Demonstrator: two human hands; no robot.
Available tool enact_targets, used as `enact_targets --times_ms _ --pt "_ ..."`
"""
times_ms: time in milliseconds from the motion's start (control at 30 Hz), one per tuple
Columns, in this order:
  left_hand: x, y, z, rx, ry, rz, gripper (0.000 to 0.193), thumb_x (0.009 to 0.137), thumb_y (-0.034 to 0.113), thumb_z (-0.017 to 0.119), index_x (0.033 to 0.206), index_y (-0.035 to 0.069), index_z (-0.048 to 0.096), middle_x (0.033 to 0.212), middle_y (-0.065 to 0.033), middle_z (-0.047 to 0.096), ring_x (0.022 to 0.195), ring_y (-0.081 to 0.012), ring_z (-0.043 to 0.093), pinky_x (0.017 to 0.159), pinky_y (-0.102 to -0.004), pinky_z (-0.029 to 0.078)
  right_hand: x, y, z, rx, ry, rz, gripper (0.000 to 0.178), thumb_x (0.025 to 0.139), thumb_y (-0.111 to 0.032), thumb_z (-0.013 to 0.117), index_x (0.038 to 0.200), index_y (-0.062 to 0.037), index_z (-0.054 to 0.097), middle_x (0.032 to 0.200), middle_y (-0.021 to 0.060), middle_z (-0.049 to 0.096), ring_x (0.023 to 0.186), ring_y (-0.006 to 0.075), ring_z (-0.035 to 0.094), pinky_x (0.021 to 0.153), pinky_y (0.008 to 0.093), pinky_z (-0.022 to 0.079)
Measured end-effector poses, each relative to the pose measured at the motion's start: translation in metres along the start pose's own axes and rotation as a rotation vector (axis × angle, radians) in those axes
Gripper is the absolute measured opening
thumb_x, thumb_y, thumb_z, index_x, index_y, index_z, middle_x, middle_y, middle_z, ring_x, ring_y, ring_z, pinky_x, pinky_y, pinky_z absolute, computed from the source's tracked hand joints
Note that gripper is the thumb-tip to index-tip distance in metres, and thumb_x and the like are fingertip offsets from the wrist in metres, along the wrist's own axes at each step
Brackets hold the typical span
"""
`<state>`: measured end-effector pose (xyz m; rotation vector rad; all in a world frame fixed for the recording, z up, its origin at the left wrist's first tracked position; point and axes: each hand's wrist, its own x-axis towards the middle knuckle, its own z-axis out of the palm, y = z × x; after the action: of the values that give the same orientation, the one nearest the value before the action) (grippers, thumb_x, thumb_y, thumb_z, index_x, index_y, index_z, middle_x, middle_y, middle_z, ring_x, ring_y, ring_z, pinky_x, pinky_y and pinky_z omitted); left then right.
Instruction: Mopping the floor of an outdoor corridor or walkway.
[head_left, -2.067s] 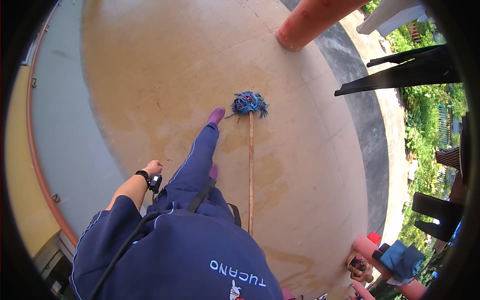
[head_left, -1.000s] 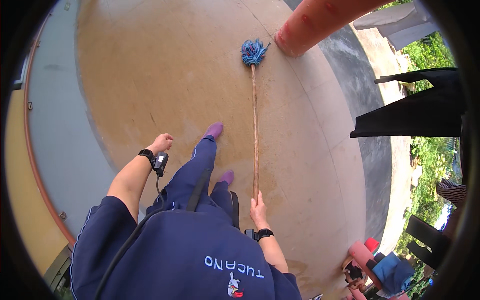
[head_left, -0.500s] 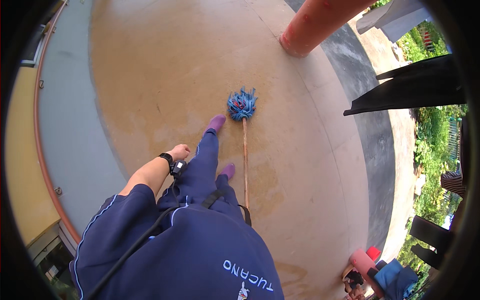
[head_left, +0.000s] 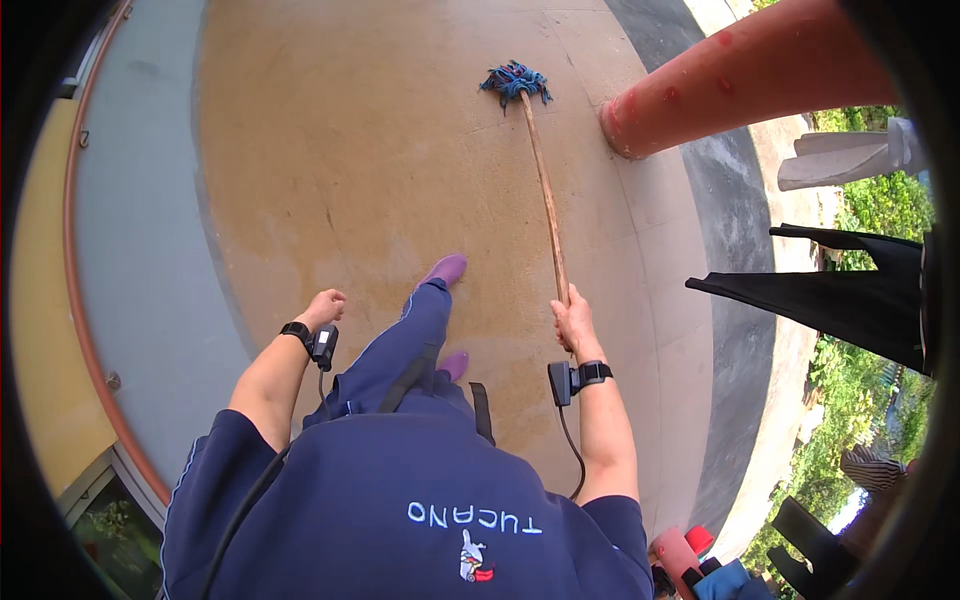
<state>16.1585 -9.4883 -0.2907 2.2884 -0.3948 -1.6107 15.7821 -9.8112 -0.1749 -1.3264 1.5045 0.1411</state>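
A string mop with blue strands and a few red ones rests its head (head_left: 517, 80) on the wet-looking floor ahead of me. Its long wooden handle (head_left: 545, 190) slants back toward my right side. My right hand (head_left: 574, 320) is wrapped around the handle near its upper end, well away from the mop head. To the left, my left hand (head_left: 324, 308) hangs beside my thigh with its fingers curled in and nothing showing in them. Each wrist wears a black strap with a small cabled device.
A thick red pillar (head_left: 740, 80) rises from the floor to the right of the mop head. Black clothing (head_left: 820, 290) hangs at the right, with greenery beyond. A grey wall (head_left: 140, 200) with a reddish rail runs along the left. My purple shoes (head_left: 447, 270) stand on the floor.
The mop head has moved away from my feet and slightly right. My right hand, hidden before, now shows on the handle. My left hand has swung slightly left.
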Motion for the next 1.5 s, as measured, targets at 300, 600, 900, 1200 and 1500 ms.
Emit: enact_targets --times_ms 300,600,900,1200,1500 --pt "-0.018 0.009 -0.046 -0.094 0.119 -0.112 0.027 0.083 0.008 0.047 0.107 -0.002 0.054 0.078 -0.0091 0.06 0.068 -0.0154 0.059 0.061 -0.0287 0.049 0.164 -0.194 0.029 0.04 -0.007 -0.207 0.021 0.083 -0.018 0.057 0.088 -0.0029 0.043 0.052 0.0046 0.047 0.038 0.0146 0.047 0.033 0.0299 0.039" --pt "0.011 0.036 0.018 -0.056 0.009 -0.028 0.026 0.082 0.009 0.047 0.106 0.001 0.055 0.075 -0.0067 0.059 0.065 -0.0146 0.058 0.056 -0.0286 0.047 0.02 0.083 0.042 -0.236 0.1 -0.265 0.063 0.076 -0.004 0.052 0.135 -0.0142 0.031 0.093 0.0253 0.06 0.082 0.0378 0.061 0.07 0.0413 0.05" --pt "-0.018 0.041 0.106 0.068 0.025 0.054 0.027 0.079 0.009 0.05 0.103 0.002 0.059 0.081 -0.0094 0.062 0.071 -0.0173 0.06 0.063 -0.0311 0.049 -0.242 0.37 -0.002 -0.226 -0.022 0.269 0.064 0.077 -0.006 0.057 0.134 -0.0242 0.035 0.092 0.0235 0.061 0.086 0.0387 0.06 0.074 0.0438 0.048" --pt "-0.085 -0.043 0.172 0.34 -0.026 -0.009 0.027 0.075 0.015 0.054 0.099 0.008 0.065 0.103 -0.0149 0.063 0.099 -0.0285 0.058 0.086 -0.0364 0.046 -0.455 0.455 -0.076 -0.346 -0.25 0.487 0.068 0.079 -0.034 0.065 0.136 -0.0144 0.035 0.106 0.0146 0.063 0.086 0.0329 0.061 0.074 0.0385 0.049" --pt "-0.089 -0.069 0.164 0.186 0.031 -0.1 0.026 0.075 0.013 0.055 0.098 0.006 0.065 0.096 -0.0156 0.065 0.089 -0.027 0.062 0.08 -0.0362 0.049 -0.314 0.361 -0.147 -0.831 0.089 0.12 0.022 0.07 -0.01 0.061 0.091 -0.003 0.06 0.077 0.0233 0.061 0.077 0.0398 0.06 0.068 0.0459 0.048"
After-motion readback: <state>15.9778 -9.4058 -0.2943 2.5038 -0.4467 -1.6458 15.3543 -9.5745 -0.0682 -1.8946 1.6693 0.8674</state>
